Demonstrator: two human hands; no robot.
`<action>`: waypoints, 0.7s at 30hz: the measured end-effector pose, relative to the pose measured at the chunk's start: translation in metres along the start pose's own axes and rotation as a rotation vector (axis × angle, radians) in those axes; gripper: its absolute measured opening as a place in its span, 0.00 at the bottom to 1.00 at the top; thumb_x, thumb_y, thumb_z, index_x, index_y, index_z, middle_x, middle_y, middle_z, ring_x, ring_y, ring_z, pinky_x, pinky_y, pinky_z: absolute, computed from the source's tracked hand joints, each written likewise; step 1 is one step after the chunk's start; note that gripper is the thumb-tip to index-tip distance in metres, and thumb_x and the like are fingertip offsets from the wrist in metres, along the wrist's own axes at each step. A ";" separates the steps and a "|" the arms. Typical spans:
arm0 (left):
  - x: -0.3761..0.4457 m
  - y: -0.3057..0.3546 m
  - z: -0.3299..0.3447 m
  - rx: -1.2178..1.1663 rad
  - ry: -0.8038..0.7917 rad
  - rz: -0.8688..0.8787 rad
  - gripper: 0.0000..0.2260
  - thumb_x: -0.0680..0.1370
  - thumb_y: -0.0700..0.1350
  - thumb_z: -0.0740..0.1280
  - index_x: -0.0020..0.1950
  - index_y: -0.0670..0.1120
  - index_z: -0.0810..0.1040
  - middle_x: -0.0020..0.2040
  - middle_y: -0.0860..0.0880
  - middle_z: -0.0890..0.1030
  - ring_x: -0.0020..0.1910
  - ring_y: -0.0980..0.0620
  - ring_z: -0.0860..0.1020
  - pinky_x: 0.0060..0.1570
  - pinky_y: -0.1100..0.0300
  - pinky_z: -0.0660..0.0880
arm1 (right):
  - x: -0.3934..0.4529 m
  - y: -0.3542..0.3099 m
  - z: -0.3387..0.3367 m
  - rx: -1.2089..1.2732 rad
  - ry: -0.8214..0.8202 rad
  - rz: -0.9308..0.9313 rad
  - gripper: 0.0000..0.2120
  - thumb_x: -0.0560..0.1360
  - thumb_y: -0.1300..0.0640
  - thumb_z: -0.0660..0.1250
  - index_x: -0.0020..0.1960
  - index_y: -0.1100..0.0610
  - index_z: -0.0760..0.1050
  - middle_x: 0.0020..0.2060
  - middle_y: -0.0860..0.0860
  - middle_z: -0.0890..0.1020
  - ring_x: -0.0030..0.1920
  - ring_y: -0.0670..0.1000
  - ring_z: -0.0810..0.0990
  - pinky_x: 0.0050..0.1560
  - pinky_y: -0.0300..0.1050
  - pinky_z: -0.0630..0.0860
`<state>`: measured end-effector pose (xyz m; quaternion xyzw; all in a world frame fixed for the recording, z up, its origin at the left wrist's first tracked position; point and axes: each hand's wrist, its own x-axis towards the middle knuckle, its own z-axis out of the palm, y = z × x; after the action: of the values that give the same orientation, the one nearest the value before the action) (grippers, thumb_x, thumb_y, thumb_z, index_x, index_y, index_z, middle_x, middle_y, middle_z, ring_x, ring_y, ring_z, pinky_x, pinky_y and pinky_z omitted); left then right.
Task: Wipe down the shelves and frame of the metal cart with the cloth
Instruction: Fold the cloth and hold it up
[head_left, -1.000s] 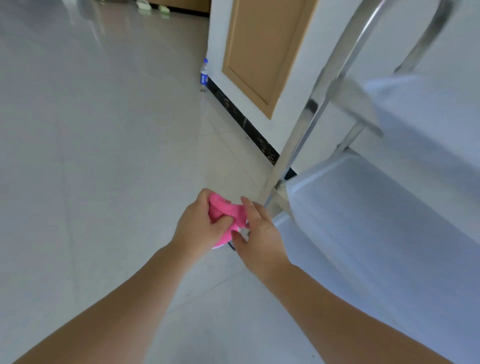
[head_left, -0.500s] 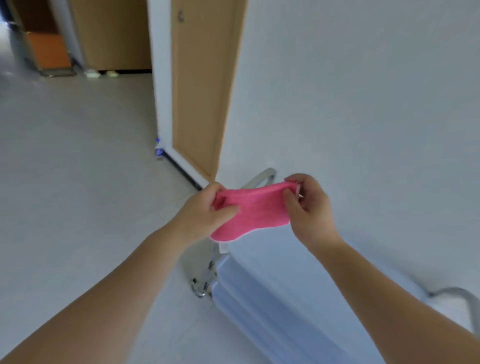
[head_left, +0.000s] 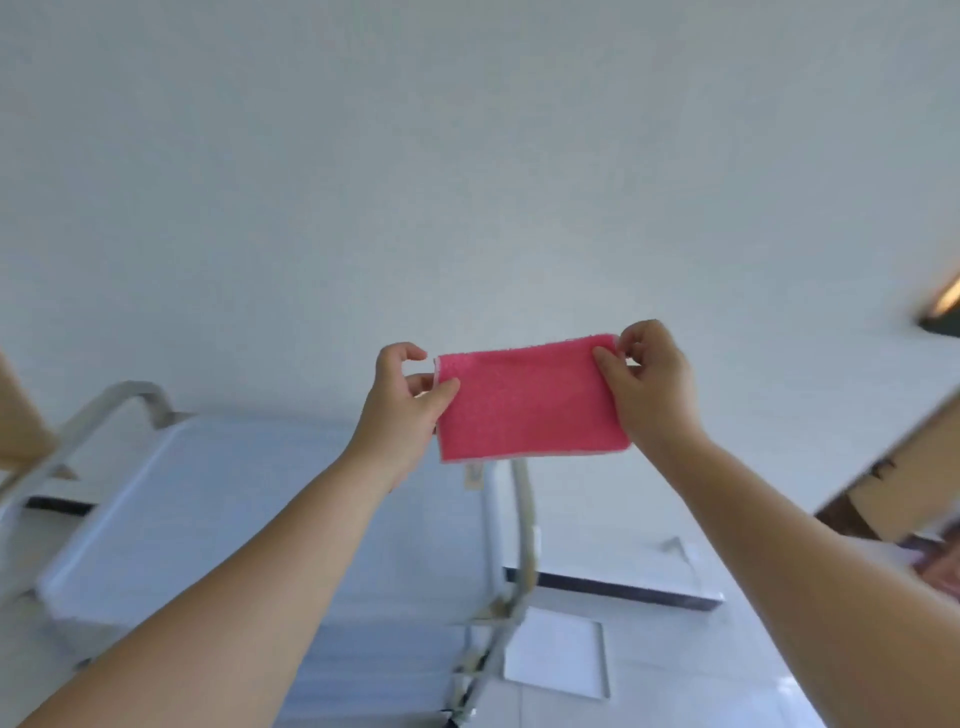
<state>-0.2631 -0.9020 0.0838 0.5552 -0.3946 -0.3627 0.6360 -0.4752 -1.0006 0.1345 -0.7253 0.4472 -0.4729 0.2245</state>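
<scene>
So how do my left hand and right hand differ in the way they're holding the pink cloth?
The left hand pinches the pink cloth at its left edge, and sits slightly lower; the right hand pinches the top right corner, a little higher. The left hand's upper fingers curl clear of the cloth, while the right hand's fingers bunch at the corner. Both hold it stretched flat in the air above the cart's top shelf.

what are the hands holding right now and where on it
Both hold the pink cloth, stretched flat: left hand pinches its upper left corner, right hand its upper right corner.

plain white wall (head_left: 467, 156) fills view; dark baseboard (head_left: 613, 587) below (blurred); glossy pale floor (head_left: 727, 691).
</scene>
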 end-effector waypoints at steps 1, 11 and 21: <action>0.002 -0.006 0.037 0.022 0.003 0.016 0.12 0.76 0.43 0.66 0.47 0.59 0.66 0.47 0.44 0.81 0.39 0.51 0.79 0.40 0.53 0.76 | 0.004 0.025 -0.027 -0.023 0.009 0.016 0.11 0.73 0.57 0.67 0.37 0.47 0.68 0.32 0.41 0.75 0.30 0.33 0.72 0.29 0.25 0.65; 0.022 -0.104 0.294 0.327 -0.357 -0.063 0.19 0.72 0.37 0.69 0.56 0.57 0.75 0.49 0.51 0.80 0.38 0.58 0.80 0.39 0.64 0.78 | 0.022 0.253 -0.193 -0.211 -0.330 0.283 0.27 0.67 0.65 0.64 0.63 0.47 0.72 0.36 0.43 0.76 0.26 0.41 0.71 0.26 0.31 0.67; 0.081 -0.294 0.354 0.741 -0.522 -0.215 0.28 0.70 0.35 0.68 0.69 0.47 0.66 0.66 0.48 0.69 0.58 0.50 0.72 0.54 0.64 0.66 | 0.000 0.452 -0.129 -0.417 -0.625 0.472 0.35 0.69 0.65 0.64 0.74 0.54 0.58 0.70 0.50 0.67 0.56 0.54 0.75 0.55 0.38 0.68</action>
<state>-0.5553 -1.1593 -0.1746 0.6730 -0.5844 -0.3888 0.2332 -0.7862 -1.2140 -0.1456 -0.7414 0.5968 -0.0662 0.2995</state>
